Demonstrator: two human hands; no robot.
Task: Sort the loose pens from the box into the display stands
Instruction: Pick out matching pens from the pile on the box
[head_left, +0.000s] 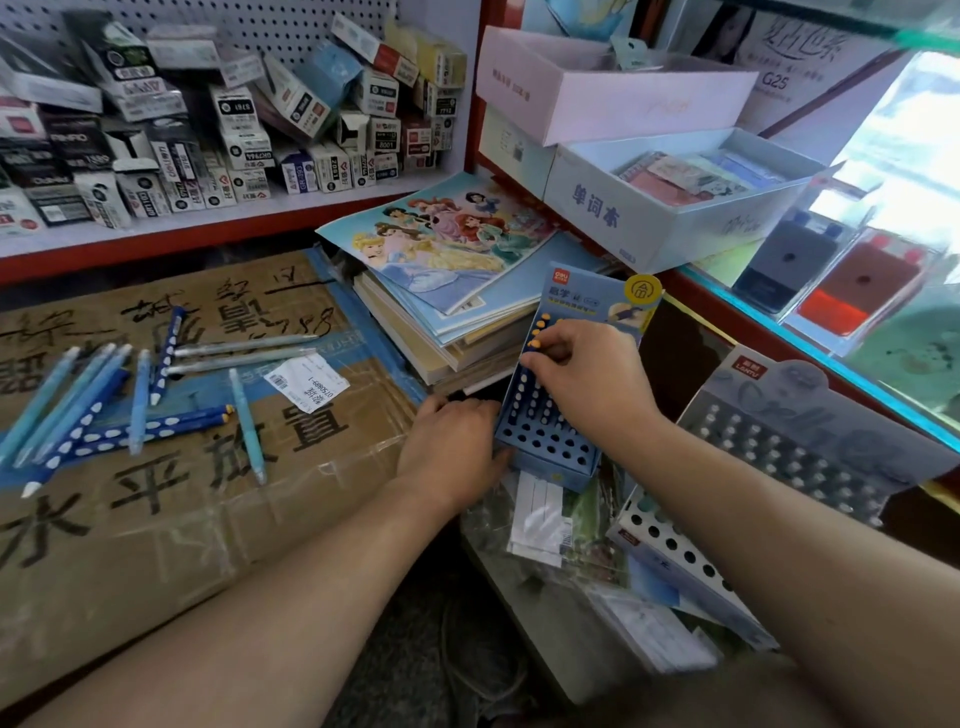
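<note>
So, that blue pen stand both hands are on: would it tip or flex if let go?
Probably light and flexible: the blue stand looks like thin card. Likely tippy too, with pens only in its back rows beneath a tall header; the left hand holds its side.

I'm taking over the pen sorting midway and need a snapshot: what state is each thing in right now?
blue stand, back rows filled, front holes empty.
yellow-tipped pens, standing in its back rows.
left hand, grips the blue stand's side.
right hand, pinches one of the yellow-tipped pens.
loose pens, lying flat on the cardboard box.
cardboard box, closed, taped.
grey stand, mostly filled.
white stand, lying down, mostly empty.
</note>
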